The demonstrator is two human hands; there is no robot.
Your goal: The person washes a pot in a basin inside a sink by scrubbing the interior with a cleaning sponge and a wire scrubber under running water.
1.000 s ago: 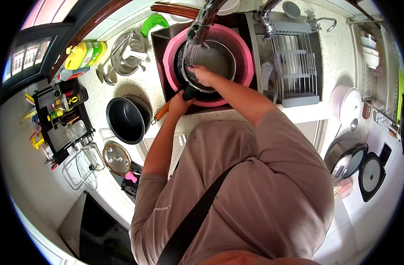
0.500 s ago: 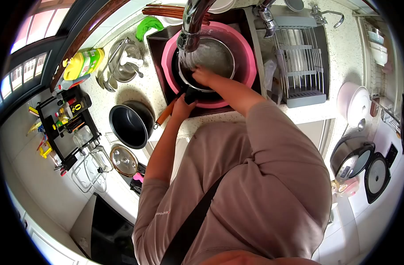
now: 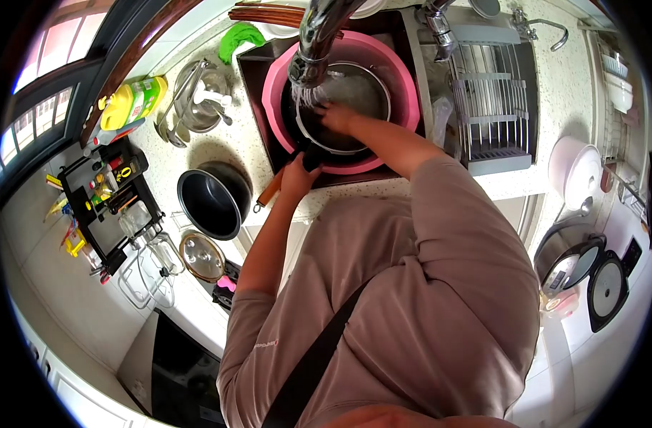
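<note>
A round pan point(image 3: 365, 85) with a bright metal rim stands tilted inside a pink basin point(image 3: 408, 96), with water in it. My left hand point(image 3: 297, 178) is wrapped round the pan's handle point(image 3: 269, 190), whose brown wooden end sticks out toward me past the fingers. My right hand point(image 3: 338, 118) reaches inside the pan, its fingers stretched out near the falling water; I see nothing held in them. Water runs from the chrome faucet point(image 3: 308, 68) into the pan's left side. The pan's bottom is partly hidden by my right hand and the water.
The basin sits in a dark sink point(image 3: 258, 132). A grey dish rack point(image 3: 490, 107) stands right of it. On the left counter are a black inner pot point(image 3: 213, 201), a glass lid point(image 3: 201, 257), a bowl with utensils point(image 3: 204, 103), a yellow bottle point(image 3: 133, 103) and a green cloth point(image 3: 239, 41).
My right hand has shifted slightly within the pan, and its fingers look more extended. The pan sits a little further right and lower in view; my left hand keeps its hold.
</note>
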